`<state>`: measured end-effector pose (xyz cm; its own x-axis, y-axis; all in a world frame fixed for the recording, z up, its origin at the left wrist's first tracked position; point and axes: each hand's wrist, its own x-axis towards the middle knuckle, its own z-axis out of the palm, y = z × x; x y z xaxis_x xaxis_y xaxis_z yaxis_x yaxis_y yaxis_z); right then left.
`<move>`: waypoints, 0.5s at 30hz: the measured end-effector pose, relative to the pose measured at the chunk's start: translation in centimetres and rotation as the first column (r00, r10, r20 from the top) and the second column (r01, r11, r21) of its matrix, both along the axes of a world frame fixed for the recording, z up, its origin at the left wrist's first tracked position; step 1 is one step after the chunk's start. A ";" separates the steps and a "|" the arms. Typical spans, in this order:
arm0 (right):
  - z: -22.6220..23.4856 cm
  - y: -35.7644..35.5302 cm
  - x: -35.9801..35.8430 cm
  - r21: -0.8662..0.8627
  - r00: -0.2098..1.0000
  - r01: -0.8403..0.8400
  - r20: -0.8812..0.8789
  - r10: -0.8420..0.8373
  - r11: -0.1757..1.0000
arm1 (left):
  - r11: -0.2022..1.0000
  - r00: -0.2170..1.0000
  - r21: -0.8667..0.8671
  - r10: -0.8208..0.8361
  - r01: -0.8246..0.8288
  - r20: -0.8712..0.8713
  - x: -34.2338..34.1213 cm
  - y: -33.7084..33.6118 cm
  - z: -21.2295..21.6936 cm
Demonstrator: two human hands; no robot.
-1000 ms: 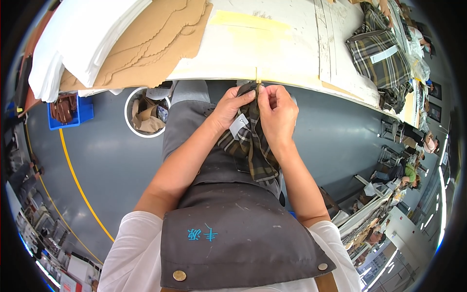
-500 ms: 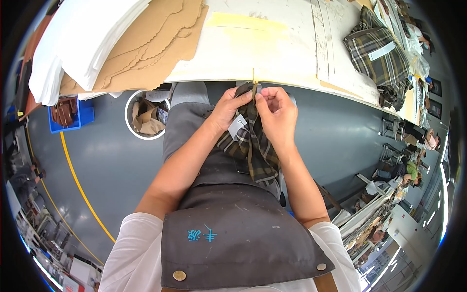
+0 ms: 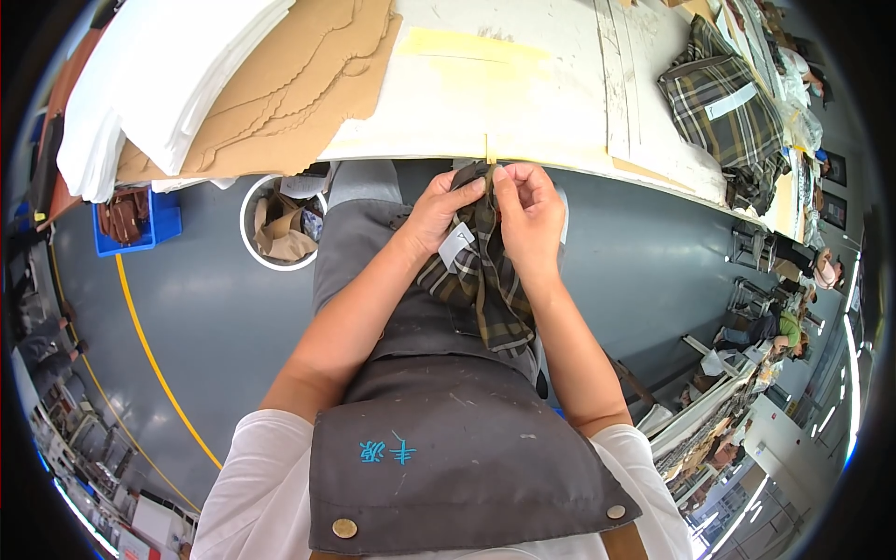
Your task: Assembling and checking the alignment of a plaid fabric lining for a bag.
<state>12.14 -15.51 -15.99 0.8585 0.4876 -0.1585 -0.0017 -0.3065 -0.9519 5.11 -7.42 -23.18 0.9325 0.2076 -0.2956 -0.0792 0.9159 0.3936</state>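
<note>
While your two hands meet just below the near edge of the white table [image 3: 532,107], the plaid cloth [image 3: 504,322] hangs from them, its lower folds in front of your dark apron [image 3: 467,448]. Your left hand [image 3: 435,213] grips the gathered top, thumb laid over it; your right hand [image 3: 530,217] pinches that same end close by, thumb against forefinger. What lies right between the fingertips is too small to tell. Expect something light and soft that sags and creases easily, with little risk of breaking; the bunched upper end looks firmest, so it offers the better hold, away from the white label [image 3: 456,246] by your left fingers. Mind the table edge just ahead of your knuckles, and the yellow strip [image 3: 487,147] there. To your left, brown paper [image 3: 327,84] reaches toward that edge, above a white bin [image 3: 246,233]. Outward to your right, over the grey floor [image 3: 644,252], your elbow seems to have more room.
</note>
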 end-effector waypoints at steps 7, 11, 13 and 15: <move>0.7 0.2 0.0 0.121 0.963 0.101 -0.262 -0.066 0.988 | 1.000 1.000 0.021 -0.012 0.012 0.020 -0.1 -0.1 -0.6; -0.1 0.1 0.3 0.033 1.000 -0.022 0.018 0.021 0.999 | 1.000 1.000 -0.011 0.010 -0.010 0.012 0.0 -0.2 -0.2; -0.1 0.3 0.5 -0.007 0.999 -0.023 0.046 0.024 1.000 | 1.000 1.000 -0.017 0.008 -0.008 0.016 0.0 -0.2 -0.3; 0.0 0.4 0.5 -0.046 0.997 -0.023 0.073 0.027 0.999 | 1.000 1.000 -0.023 0.005 -0.005 0.019 0.0 -0.2 -0.2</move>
<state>12.64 -15.14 -15.97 0.8563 0.5029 -0.1176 0.0761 -0.3481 -0.9343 5.12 -7.63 -23.41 0.9369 0.2056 -0.2829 -0.0908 0.9241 0.3712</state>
